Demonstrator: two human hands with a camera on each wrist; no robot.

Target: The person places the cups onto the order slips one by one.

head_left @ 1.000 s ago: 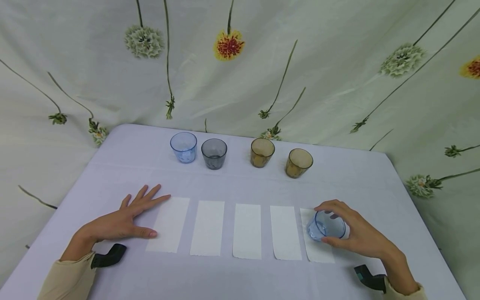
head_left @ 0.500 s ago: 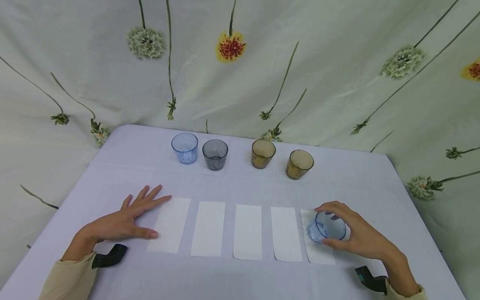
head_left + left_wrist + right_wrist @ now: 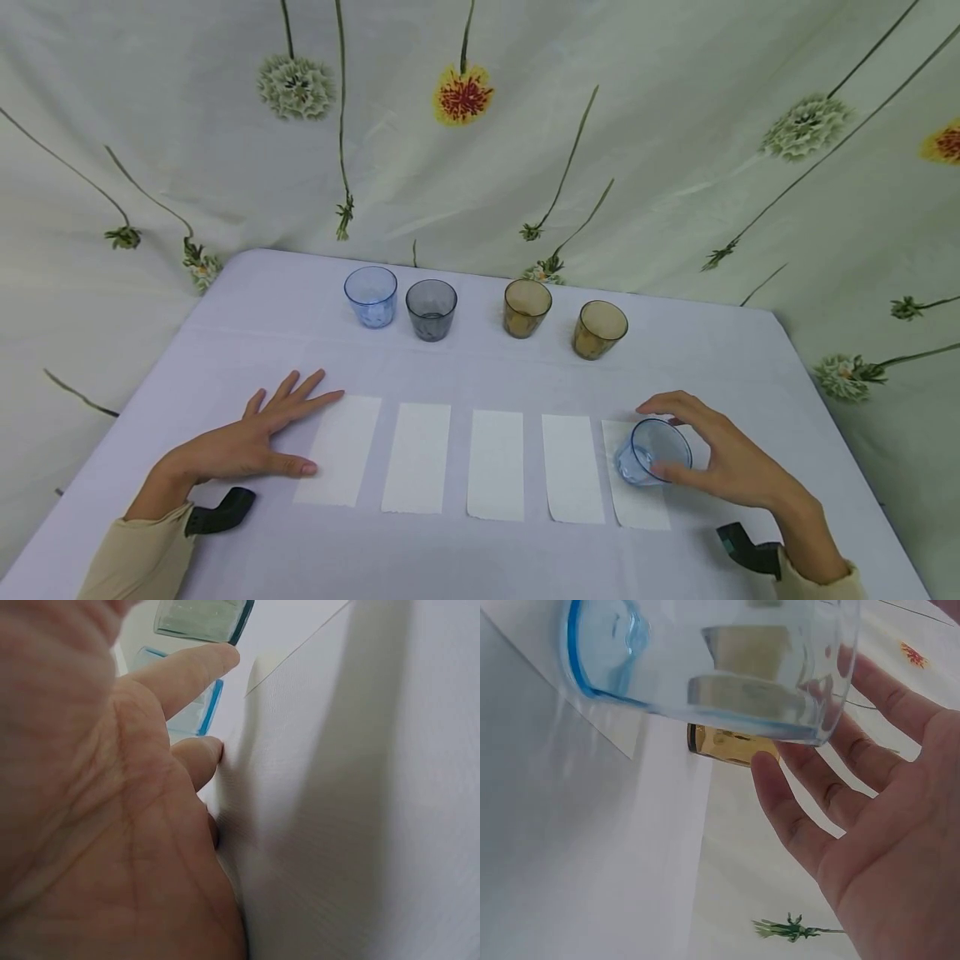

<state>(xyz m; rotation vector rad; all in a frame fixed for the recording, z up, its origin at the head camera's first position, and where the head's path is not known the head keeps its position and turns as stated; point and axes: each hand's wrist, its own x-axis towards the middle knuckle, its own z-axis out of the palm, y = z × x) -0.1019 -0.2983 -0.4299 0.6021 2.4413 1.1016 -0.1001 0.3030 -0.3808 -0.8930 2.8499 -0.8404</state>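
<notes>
A light blue glass point(image 3: 637, 460) stands upright on the rightmost white paper point(image 3: 641, 508). My right hand point(image 3: 723, 458) is spread beside its right side, the thumb at the near rim and the fingers behind. In the right wrist view these fingers point(image 3: 791, 810) look loosely extended around the blue glass point(image 3: 697, 667); whether any touches it I cannot tell. My left hand point(image 3: 251, 442) rests on the table with fingers spread, thumb and index fingertips at the leftmost white paper point(image 3: 341, 454). Nothing is held in it.
Along the back stand another blue glass point(image 3: 371, 300), a grey glass point(image 3: 431, 312) and two amber glasses, one left point(image 3: 527, 310), one right point(image 3: 598, 332). Several white papers, including a middle one point(image 3: 495, 467), lie in a row. A flowered cloth point(image 3: 420, 175) hangs behind the table.
My right hand has loosened from the blue glass: its fingers have lifted off the rim and moved slightly right and back. The glass has stayed on the paper. My left hand has not moved.
</notes>
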